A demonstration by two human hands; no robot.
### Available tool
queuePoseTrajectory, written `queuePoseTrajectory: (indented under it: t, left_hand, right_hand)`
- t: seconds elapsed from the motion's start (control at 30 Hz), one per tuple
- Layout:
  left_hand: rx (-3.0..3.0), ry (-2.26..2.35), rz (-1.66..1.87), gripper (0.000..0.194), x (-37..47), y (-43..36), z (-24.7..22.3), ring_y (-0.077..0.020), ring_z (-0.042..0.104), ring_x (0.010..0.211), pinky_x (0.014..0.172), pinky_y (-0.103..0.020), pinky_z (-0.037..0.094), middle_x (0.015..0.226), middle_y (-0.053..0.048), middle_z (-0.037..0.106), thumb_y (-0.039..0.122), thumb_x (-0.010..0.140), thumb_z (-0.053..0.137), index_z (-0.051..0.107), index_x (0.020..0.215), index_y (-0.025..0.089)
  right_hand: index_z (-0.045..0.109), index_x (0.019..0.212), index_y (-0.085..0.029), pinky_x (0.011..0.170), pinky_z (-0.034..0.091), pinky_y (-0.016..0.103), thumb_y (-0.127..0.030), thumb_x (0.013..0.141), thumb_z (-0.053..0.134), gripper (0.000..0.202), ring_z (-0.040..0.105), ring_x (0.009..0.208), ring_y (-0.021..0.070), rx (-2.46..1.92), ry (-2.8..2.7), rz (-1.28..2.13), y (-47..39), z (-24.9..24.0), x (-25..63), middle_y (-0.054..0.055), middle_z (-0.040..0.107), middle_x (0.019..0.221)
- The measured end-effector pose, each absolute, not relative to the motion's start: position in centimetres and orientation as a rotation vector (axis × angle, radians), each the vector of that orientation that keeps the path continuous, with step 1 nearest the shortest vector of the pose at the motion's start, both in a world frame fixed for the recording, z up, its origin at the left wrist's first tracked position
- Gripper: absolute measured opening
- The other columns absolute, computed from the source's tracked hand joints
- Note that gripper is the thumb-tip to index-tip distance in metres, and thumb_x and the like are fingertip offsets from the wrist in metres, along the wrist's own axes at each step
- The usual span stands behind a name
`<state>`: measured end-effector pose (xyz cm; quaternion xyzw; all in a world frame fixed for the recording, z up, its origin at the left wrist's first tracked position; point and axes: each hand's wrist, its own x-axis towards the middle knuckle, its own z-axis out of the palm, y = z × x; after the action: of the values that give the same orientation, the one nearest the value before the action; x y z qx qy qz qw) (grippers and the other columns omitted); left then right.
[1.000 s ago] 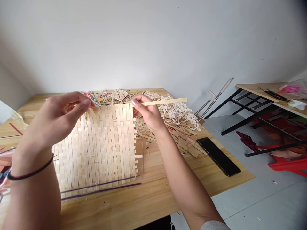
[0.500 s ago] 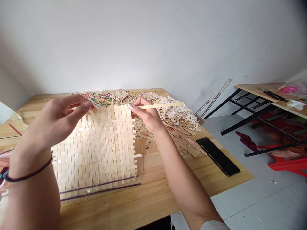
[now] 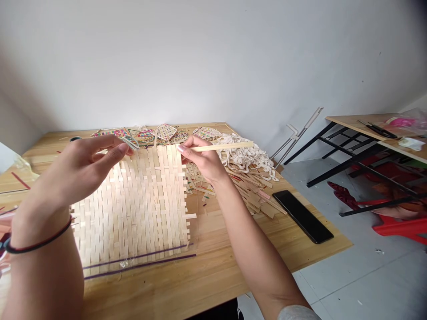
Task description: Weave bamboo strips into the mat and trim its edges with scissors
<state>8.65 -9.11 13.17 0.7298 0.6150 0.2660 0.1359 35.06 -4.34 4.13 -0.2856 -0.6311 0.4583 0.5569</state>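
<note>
A woven mat of pale flat strips (image 3: 143, 209) stands raised from the wooden table, its far edge lifted. Two dark purple strips (image 3: 156, 263) cross its near edge. My right hand (image 3: 200, 155) pinches the mat's upper right corner together with a pale strip (image 3: 233, 146) that sticks out to the right. At the upper left edge is my left hand (image 3: 90, 164), thumb and index finger closed together at the top of the mat. The mat's left part is hidden behind my left hand and forearm.
Colourful woven pieces (image 3: 166, 131) lie at the table's back. Beside them are a heap of white cord (image 3: 250, 153) and loose strips (image 3: 250, 189). A black phone (image 3: 303, 216) rests near the right edge. Another table (image 3: 360, 122) and a red stool (image 3: 400, 226) stand farther right.
My left hand has shifted slightly right along the mat's upper edge. The strip at my right hand has moved slightly left.
</note>
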Motion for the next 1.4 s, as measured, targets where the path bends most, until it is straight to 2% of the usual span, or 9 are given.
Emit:
queuePoseTrajectory:
  t: [0.17, 0.33, 0.43, 0.57, 0.87, 1.03, 1.3, 1.4]
  left_hand:
    - [2.138, 1.730, 0.808, 0.051, 8.3, -9.0, 12.8, -0.0294, 0.072, 0.098, 0.078, -0.039, 0.053, 0.104, -0.006, 0.082, 0.070, 0.085, 0.056, 0.081, 0.099, 0.028]
    - [2.163, 1.651, 0.873, 0.043, 8.2, -8.3, 12.3, -0.0266, 0.069, 0.095, 0.080, -0.037, 0.051, 0.100, -0.007, 0.079, 0.062, 0.091, 0.055, 0.076, 0.098, 0.024]
    - [2.118, 1.683, 0.923, 0.043, 8.2, -7.8, 12.0, -0.0249, 0.067, 0.091, 0.082, -0.037, 0.051, 0.102, -0.008, 0.078, 0.056, 0.091, 0.055, 0.075, 0.105, 0.021]
    - [2.147, 1.752, 0.872, 0.047, 7.8, -6.9, 11.4, -0.0259, 0.067, 0.094, 0.086, -0.038, 0.050, 0.112, -0.009, 0.080, 0.054, 0.091, 0.053, 0.077, 0.113, 0.020]
    - [2.186, 1.819, 0.912, 0.041, 7.1, -6.9, 11.3, -0.0254, 0.066, 0.088, 0.081, -0.038, 0.046, 0.098, -0.007, 0.079, 0.054, 0.093, 0.054, 0.077, 0.100, 0.021]
    - [2.166, 1.822, 0.980, 0.041, 7.2, -7.3, 11.6, -0.0245, 0.066, 0.085, 0.076, -0.037, 0.045, 0.091, -0.005, 0.078, 0.057, 0.094, 0.054, 0.076, 0.093, 0.022]
    - [2.278, 1.489, 0.936, 0.029, 5.2, -8.2, 12.5, -0.0275, 0.073, 0.101, 0.088, -0.042, 0.051, 0.110, -0.005, 0.081, 0.052, 0.090, 0.065, 0.078, 0.097, 0.027]
    - [2.304, 1.400, 0.967, 0.025, 4.9, -8.6, 12.9, -0.0251, 0.070, 0.101, 0.090, -0.041, 0.049, 0.108, -0.005, 0.080, 0.047, 0.092, 0.066, 0.077, 0.099, 0.025]
  right_hand:
    - [0.055, 0.076, -0.024, 0.065, 0.050, 0.030, -0.064, 0.083, 0.083, 0.049, 0.055, 0.069, 0.0143, -0.694, -1.481, 1.086, -4.4, 4.1, 34.8, -0.003, 0.058, 0.073]
    - [0.055, 0.077, -0.024, 0.065, 0.051, 0.030, -0.062, 0.085, 0.081, 0.047, 0.054, 0.068, 0.0144, -0.668, -1.487, 1.076, -4.8, 4.3, 34.8, -0.002, 0.058, 0.074]
    - [0.055, 0.077, -0.024, 0.067, 0.050, 0.031, -0.059, 0.087, 0.080, 0.044, 0.054, 0.069, 0.0148, -0.664, -1.491, 1.055, -4.9, 4.4, 34.8, -0.002, 0.058, 0.074]
    - [0.055, 0.076, -0.024, 0.067, 0.049, 0.032, -0.058, 0.088, 0.081, 0.044, 0.053, 0.069, 0.0147, -0.655, -1.495, 1.038, -4.9, 4.5, 34.9, -0.002, 0.059, 0.074]
    - [0.056, 0.078, -0.024, 0.067, 0.049, 0.032, -0.056, 0.091, 0.078, 0.041, 0.053, 0.069, 0.0152, -0.688, -1.524, 1.022, -4.9, 4.5, 35.0, -0.002, 0.057, 0.073]
    - [0.056, 0.078, -0.024, 0.066, 0.051, 0.031, -0.058, 0.087, 0.081, 0.043, 0.055, 0.069, 0.0150, -0.682, -1.506, 1.051, -4.8, 4.5, 35.2, -0.002, 0.059, 0.073]
    - [0.059, 0.076, -0.023, 0.066, 0.052, 0.030, -0.060, 0.086, 0.083, 0.045, 0.061, 0.069, 0.0143, -0.669, -1.498, 1.097, -4.6, 4.5, 36.0, -0.002, 0.064, 0.073]
    - [0.059, 0.076, -0.023, 0.066, 0.054, 0.030, -0.057, 0.086, 0.084, 0.044, 0.063, 0.070, 0.0144, -0.657, -1.497, 1.099, -4.5, 4.5, 36.3, -0.001, 0.067, 0.074]
